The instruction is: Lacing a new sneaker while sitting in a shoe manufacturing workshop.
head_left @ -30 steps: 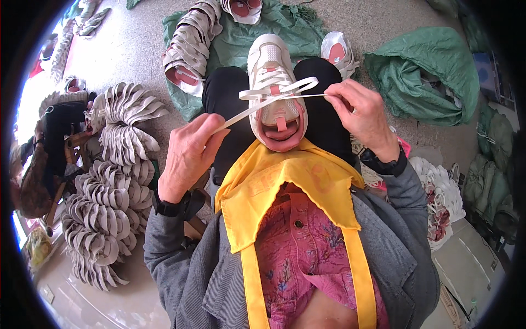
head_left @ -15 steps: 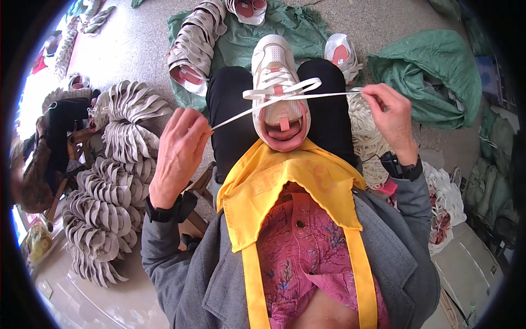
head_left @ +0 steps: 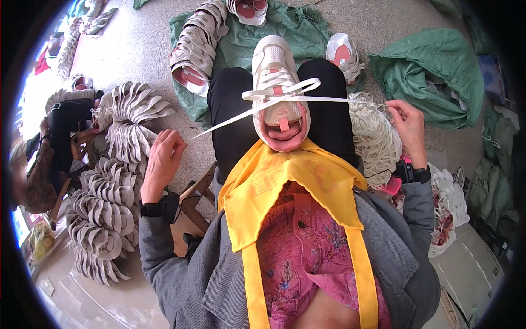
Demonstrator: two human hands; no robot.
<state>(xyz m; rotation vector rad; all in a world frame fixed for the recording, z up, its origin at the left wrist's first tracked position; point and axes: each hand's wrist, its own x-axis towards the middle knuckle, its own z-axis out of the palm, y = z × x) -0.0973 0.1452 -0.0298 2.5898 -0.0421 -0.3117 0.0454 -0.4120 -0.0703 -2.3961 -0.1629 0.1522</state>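
A white and pink sneaker (head_left: 272,57) rests between my knees, its toe away from me and its pink-lined opening toward me. White shoelace (head_left: 334,99) runs through its eyelets, with two loops crossing above the tongue. My left hand (head_left: 162,162) is closed in a pinch on one lace end, out to the left of the shoe. On the other side, my right hand (head_left: 408,123) pinches the opposite end between thumb and fingers. Both ends are stretched straight from the crossing, the left one slanting toward me. The yellow apron (head_left: 290,170) touches the shoe's heel.
Stacked pale shoe pieces (head_left: 104,214) stand on the left. Nested shoe uppers (head_left: 194,46) lie on green sheeting (head_left: 246,41) ahead. To the right are a heap of white laces (head_left: 372,137) and a green sack (head_left: 433,77). Another person (head_left: 60,131) sits at far left.
Both hands have moved farther apart, the left outward and toward me, the right outward to the right. Longer stretches of lace now show on both sides. The shoe stays in place.
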